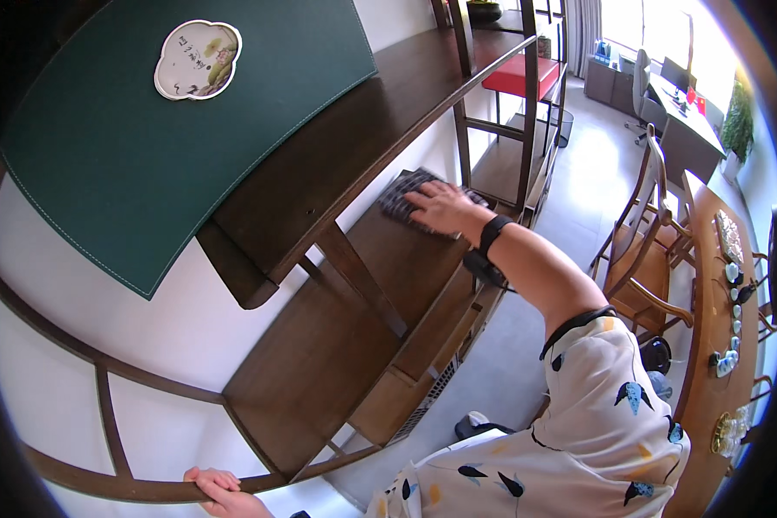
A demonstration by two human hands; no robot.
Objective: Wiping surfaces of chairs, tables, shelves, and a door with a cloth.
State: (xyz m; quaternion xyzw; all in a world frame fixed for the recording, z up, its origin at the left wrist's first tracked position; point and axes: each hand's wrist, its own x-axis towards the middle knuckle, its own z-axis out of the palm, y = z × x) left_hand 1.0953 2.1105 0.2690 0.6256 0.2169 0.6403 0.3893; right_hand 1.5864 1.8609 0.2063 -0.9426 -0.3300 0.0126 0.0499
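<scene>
My right hand [443,208] lies palm down on a dark checked cloth [401,197], pressing it against a brown wooden shelf board [311,330]. Its fingers are spread a little, and the cloth's edges show on both sides of the hand. A black band circles that wrist, with a small dark object hanging below it. At the lower left, my left hand [223,491] grasps the dark wooden side rail [149,490] of the shelf unit. Part of the left hand is cut off by the bottom edge of the picture.
Above the shelf juts a higher board [337,149], beside a green stitched panel [103,129] bearing a lobed plaque. Slanted wooden supports [362,278] stand between boards. A red box [521,74] sits farther along. To the right are wooden armchairs [641,278] and a tea table [712,311] with cups.
</scene>
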